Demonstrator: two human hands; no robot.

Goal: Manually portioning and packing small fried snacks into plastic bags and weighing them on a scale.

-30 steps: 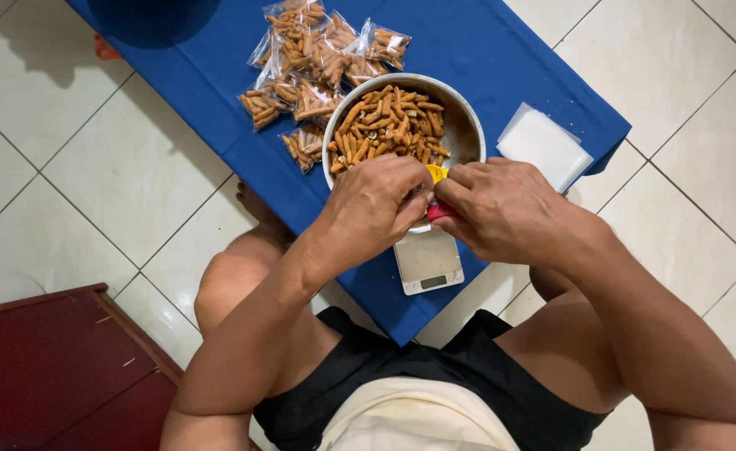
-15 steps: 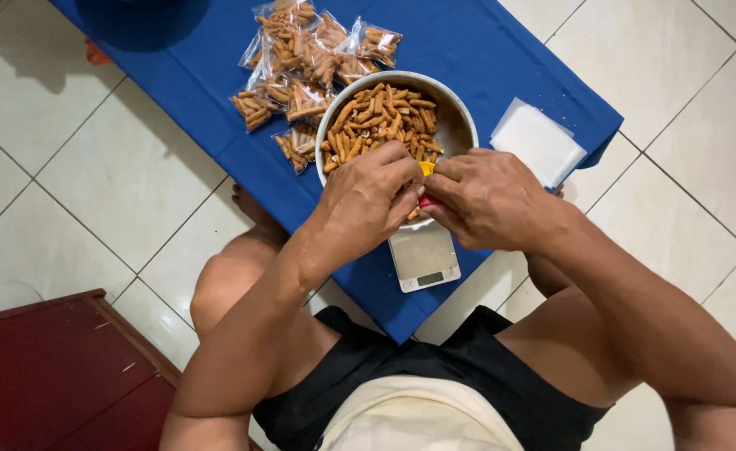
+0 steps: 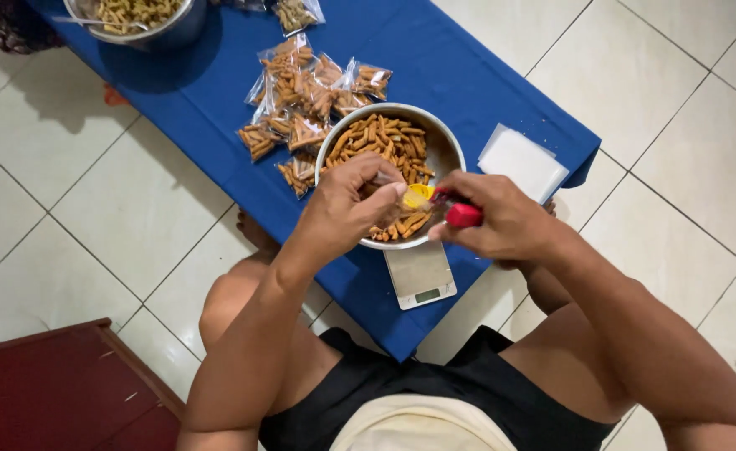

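Your left hand (image 3: 347, 200) and your right hand (image 3: 501, 219) meet over the near rim of the metal bowl (image 3: 445, 144), the left coming in from about 8 o'clock and the right from about 4 o'clock. Your left fingers are pinched around the top of a small clear plastic bag (image 3: 401, 200); how much of the bag hangs below them you cannot tell, since the hand covers it. Your right hand is closed around a red lighter (image 3: 461, 215), whose long axis runs roughly from 3 o'clock to 9 o'clock, its tip pointing toward the left hand. A yellow piece (image 3: 418, 196) sits right between the two hands, touching or nearly touching the bag's pinched edge; whether it belongs to the lighter is unclear.

So the bag lies at 9 o'clock from the lighter, just beside its tip, and the left hand is the one on it.

The bowl, full of orange-brown snack sticks (image 3: 380, 138), stands on a small digital scale (image 3: 420, 276) on the blue-covered counter (image 3: 468, 67). At 10 o'clock from the bowl lies a heap of filled bags (image 3: 301, 100), touching its wall. At 3 o'clock, just apart, is a stack of empty clear bags (image 3: 522, 160). A second bowl (image 3: 163, 29) sits far off at 11 o'clock.
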